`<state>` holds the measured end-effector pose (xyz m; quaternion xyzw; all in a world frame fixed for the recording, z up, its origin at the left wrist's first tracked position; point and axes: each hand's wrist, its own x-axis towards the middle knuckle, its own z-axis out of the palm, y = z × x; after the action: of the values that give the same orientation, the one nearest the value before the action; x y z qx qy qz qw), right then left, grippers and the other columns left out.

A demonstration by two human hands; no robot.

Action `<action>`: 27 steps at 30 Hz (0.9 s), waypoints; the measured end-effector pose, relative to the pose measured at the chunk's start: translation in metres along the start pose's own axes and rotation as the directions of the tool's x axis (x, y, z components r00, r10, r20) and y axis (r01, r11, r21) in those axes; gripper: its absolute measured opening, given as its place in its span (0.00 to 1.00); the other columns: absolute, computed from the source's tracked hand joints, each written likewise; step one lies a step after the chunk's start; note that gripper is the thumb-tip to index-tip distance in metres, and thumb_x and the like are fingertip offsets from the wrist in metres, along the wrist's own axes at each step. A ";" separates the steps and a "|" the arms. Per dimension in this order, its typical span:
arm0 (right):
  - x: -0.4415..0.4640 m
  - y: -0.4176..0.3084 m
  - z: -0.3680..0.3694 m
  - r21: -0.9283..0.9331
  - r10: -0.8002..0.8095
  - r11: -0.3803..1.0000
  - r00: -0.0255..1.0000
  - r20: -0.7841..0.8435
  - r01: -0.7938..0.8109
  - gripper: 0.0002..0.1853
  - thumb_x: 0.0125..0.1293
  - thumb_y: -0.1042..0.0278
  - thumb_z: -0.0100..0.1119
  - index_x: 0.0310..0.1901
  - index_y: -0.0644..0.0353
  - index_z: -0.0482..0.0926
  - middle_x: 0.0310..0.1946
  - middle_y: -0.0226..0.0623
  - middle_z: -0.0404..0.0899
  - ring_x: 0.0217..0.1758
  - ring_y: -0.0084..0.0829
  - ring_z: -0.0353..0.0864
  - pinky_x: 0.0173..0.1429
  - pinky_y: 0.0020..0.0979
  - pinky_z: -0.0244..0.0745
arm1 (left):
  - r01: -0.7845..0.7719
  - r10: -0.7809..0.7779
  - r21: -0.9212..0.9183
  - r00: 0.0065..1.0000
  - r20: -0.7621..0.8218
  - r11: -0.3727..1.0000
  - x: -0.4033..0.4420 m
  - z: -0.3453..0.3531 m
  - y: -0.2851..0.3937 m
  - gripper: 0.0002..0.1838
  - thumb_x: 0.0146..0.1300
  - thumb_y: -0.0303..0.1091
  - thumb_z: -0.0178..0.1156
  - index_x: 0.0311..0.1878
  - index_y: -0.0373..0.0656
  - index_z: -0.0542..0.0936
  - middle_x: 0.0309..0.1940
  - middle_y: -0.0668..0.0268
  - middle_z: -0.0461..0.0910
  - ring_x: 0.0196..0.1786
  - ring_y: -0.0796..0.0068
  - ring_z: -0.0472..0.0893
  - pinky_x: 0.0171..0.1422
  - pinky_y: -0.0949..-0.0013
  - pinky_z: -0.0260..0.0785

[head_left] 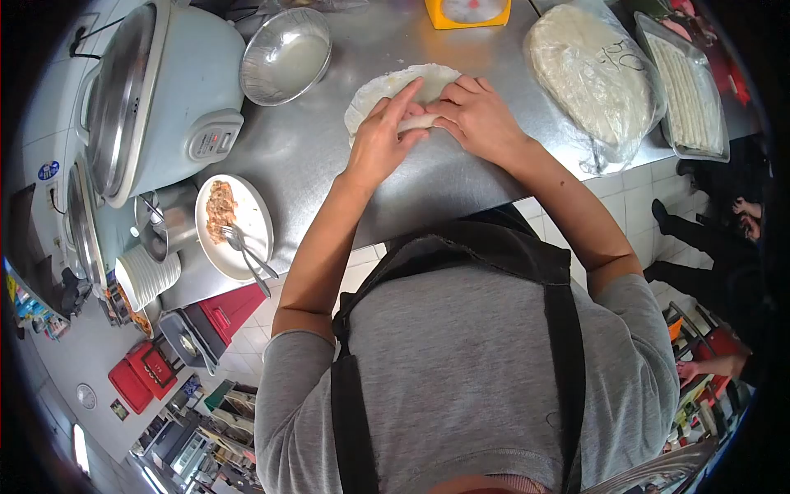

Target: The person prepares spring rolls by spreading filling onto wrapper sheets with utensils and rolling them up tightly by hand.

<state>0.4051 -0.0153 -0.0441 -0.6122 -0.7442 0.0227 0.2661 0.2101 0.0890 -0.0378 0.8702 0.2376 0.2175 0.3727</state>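
Note:
A thin, round white dough wrapper (374,92) lies on the steel table, its near edge folded into a narrow roll (417,123). My left hand (384,136) is closed on the left part of this roll, its thumb at the near side and one finger stretched over the sheet. My right hand (477,115) pinches the right end, with its fingers bent over the edge. Whatever is inside the roll is hidden. Left of my left forearm, a white oval dish (265,222) holds a chopped brownish filling (220,210), a fork and a spoon (257,280).
A metal bowl (288,58) and a large rice cooker (177,99) stand left. An orange scale (469,15) is at the back. Right are bagged wrappers (588,70) and a tray of long rolls (687,95). Other people (724,247) are at the far right.

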 end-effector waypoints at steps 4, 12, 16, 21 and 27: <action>0.003 0.006 0.003 0.097 0.042 0.995 0.998 -0.044 -0.038 0.11 0.66 0.61 0.69 0.48 0.52 0.88 0.41 0.31 0.80 0.51 0.37 0.78 0.59 0.40 0.73 | 0.210 -0.202 -0.146 0.977 0.066 0.967 0.009 -0.005 -0.003 0.49 0.57 0.25 0.78 0.81 0.51 0.67 0.44 0.65 0.90 0.44 0.75 0.85 0.54 0.69 0.79; 0.020 0.010 0.007 -0.005 0.177 0.984 0.984 0.009 -0.177 0.06 0.67 0.62 0.67 0.40 0.53 0.86 0.40 0.32 0.81 0.50 0.38 0.80 0.57 0.41 0.72 | 0.284 -0.271 -0.216 0.958 0.088 0.934 0.023 -0.011 -0.017 0.45 0.61 0.24 0.75 0.81 0.50 0.67 0.43 0.67 0.90 0.43 0.77 0.84 0.53 0.70 0.77; 0.030 0.010 0.009 -0.070 0.227 0.971 0.974 -0.019 -0.228 0.05 0.66 0.64 0.67 0.41 0.52 0.86 0.38 0.32 0.80 0.49 0.38 0.80 0.56 0.41 0.71 | -0.006 0.005 -0.029 0.999 -0.036 1.000 0.017 -0.007 -0.021 0.44 0.61 0.24 0.75 0.80 0.50 0.69 0.45 0.67 0.89 0.43 0.72 0.84 0.54 0.68 0.78; 0.041 0.013 0.011 -0.027 0.216 0.976 0.975 0.046 -0.215 0.07 0.64 0.66 0.68 0.43 0.51 0.85 0.41 0.31 0.81 0.52 0.38 0.81 0.57 0.41 0.71 | 0.098 -0.097 -0.045 0.995 0.028 0.994 0.017 -0.008 -0.012 0.48 0.55 0.26 0.79 0.79 0.55 0.69 0.46 0.64 0.89 0.47 0.69 0.87 0.56 0.64 0.84; 0.025 0.015 0.013 0.097 -0.036 0.995 0.998 -0.047 0.040 0.14 0.61 0.64 0.72 0.49 0.49 0.86 0.45 0.29 0.83 0.55 0.36 0.80 0.61 0.39 0.72 | 0.232 -0.224 -0.142 0.972 0.071 0.962 0.026 -0.014 -0.014 0.51 0.57 0.24 0.79 0.82 0.54 0.65 0.45 0.64 0.91 0.42 0.78 0.84 0.54 0.71 0.78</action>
<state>0.4107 0.0152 -0.0516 -0.5845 -0.7476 0.0401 0.3127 0.2198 0.1203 -0.0345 0.8124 0.3090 0.1666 0.4657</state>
